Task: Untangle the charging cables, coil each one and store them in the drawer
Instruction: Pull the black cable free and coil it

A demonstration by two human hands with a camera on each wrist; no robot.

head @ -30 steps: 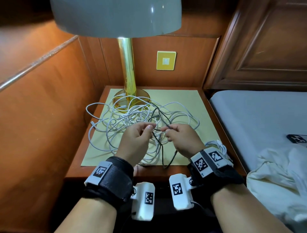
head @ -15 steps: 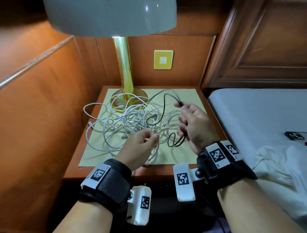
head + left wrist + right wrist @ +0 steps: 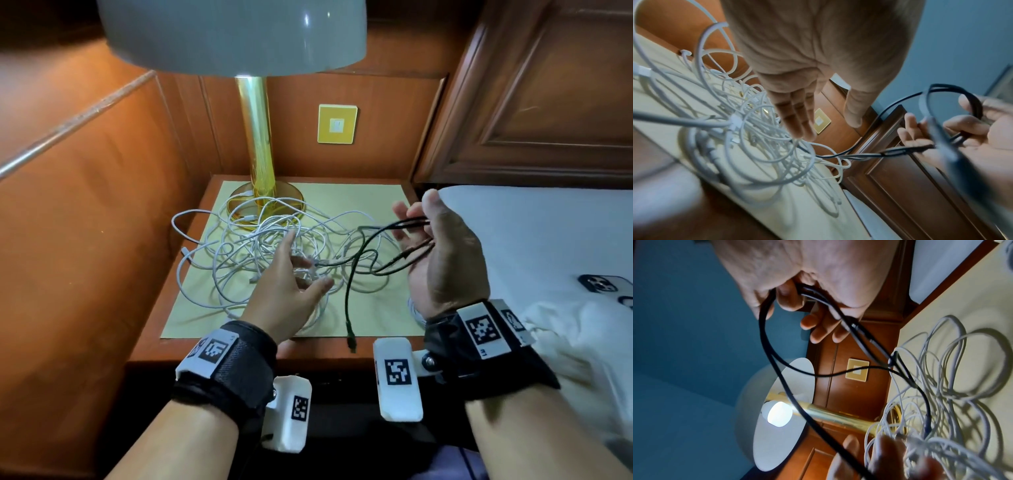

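Observation:
A tangle of white cables (image 3: 253, 240) (image 3: 748, 129) (image 3: 941, 386) lies on the cream mat of the nightstand. A black cable (image 3: 370, 236) (image 3: 900, 149) (image 3: 766, 353) runs out of it to the right. My right hand (image 3: 414, 219) (image 3: 797, 305) grips several loops of that cable, lifted above the nightstand's right edge. Its plug end (image 3: 351, 337) hangs at the front edge. My left hand (image 3: 308, 263) (image 3: 828, 129) is spread flat just over the white tangle, fingers straight, holding nothing. No drawer is in view.
A lamp with a gold stem (image 3: 260, 144) and round base (image 3: 291, 202) stands at the back of the mat (image 3: 359, 202), with white loops around the base. A small white coil (image 3: 413, 305) sits at the right front. The bed (image 3: 531, 222) with a phone (image 3: 603, 284) is on the right.
My right hand has drawn the black cable up and to the right, out of the tangle, gathering loops. My left hand has released its pinch and spread open over the white cables.

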